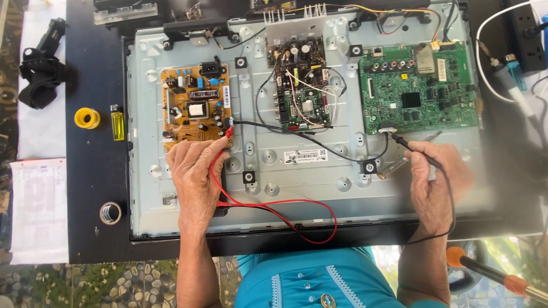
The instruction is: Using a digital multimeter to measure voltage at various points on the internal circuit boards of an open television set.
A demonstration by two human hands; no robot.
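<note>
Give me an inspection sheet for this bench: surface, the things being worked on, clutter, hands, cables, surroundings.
Surface: black table carrying an opened flat screen's metal back panel.
Job's things: tan power board, middle board, green main board; red probe at the tan board's edge, black probe below the green board.
Clutter: yellow tape roll, yellow lighter, grey tape roll, papers.
Grippers: left hand holds the red probe; right hand holds the black probe.
Cables: red lead loops over the panel edge; black lead crosses the panel.
Surroundings: patterned floor, power strip.
</note>
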